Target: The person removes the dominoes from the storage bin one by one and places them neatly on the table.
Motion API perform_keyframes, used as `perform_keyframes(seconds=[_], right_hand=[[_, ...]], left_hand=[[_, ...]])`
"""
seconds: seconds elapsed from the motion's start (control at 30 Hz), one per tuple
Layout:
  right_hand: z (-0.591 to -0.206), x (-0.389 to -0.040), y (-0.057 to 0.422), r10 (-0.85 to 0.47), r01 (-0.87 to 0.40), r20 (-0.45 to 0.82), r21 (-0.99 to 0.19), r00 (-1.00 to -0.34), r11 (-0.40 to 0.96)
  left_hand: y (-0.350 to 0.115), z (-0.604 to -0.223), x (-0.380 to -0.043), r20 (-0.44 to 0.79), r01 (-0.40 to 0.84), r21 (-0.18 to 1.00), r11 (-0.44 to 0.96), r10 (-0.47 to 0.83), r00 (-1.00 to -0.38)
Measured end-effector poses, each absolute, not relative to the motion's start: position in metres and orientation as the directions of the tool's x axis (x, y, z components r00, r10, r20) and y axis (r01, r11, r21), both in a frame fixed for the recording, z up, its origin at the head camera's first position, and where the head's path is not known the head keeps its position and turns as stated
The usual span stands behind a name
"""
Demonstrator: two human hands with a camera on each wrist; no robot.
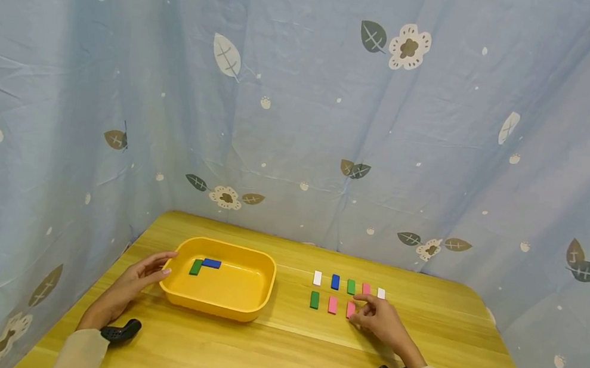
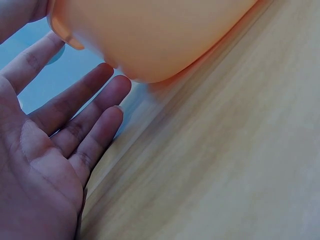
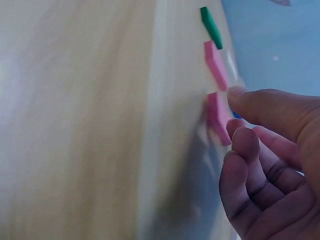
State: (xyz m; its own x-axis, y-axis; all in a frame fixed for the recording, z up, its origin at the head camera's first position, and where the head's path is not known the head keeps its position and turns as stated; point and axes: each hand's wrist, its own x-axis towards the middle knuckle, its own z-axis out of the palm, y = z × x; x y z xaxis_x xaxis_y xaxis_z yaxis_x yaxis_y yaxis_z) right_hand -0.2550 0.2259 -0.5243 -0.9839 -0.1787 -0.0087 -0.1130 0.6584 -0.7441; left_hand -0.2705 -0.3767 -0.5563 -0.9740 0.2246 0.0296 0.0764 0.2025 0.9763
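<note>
At the left stands a yellow plastic basin [image 1: 214, 307] with a green block [image 1: 196, 267] and a blue block [image 1: 212, 263] lying inside. My left hand [image 1: 130, 283] is at the basin's left rim, fingers mostly straight and spread, as the left wrist view shows against the basin wall [image 2: 165, 40]. To the right, small flat blocks lie in two rows. My right hand [image 1: 380, 322] hovers over the near row's right end, thumb and index finger on either side of a pink block [image 1: 351, 310]. In the right wrist view a gap shows between the fingertips and that pink block [image 3: 218, 120].
Left in the near row are a green block [image 1: 314, 300] and a pink block [image 1: 332, 305]. The far row holds white [image 1: 317, 278], blue [image 1: 335, 282], green [image 1: 351, 286], pink [image 1: 366, 289] and white blocks. A patterned curtain [image 1: 302, 119] surrounds the wooden table [image 1: 234, 351].
</note>
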Motion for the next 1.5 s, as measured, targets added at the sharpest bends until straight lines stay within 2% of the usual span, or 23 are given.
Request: perform_keyframes(seconds=[0.3,0.77,1.5], right_hand=[[-0.510,-0.264,0.212,-0.175,-0.174,0.075,-0.731,-0.982,0.659],[-0.488,-0.277,0.172,-0.224,-0.214,0.098,-0.784,-0.970,0.583],[-0.469,-0.293,0.088,-0.369,-0.351,0.177,-0.802,-0.913,0.484]], left_hand=[[-0.376,-0.555,-0.272,0.029,0.076,0.975,0.209,0.220,-0.975],[-0.375,-0.557,-0.273,0.040,0.085,0.976,0.199,0.223,-0.974],[-0.378,-0.560,-0.273,0.052,0.095,0.977,0.191,0.219,-0.974]])
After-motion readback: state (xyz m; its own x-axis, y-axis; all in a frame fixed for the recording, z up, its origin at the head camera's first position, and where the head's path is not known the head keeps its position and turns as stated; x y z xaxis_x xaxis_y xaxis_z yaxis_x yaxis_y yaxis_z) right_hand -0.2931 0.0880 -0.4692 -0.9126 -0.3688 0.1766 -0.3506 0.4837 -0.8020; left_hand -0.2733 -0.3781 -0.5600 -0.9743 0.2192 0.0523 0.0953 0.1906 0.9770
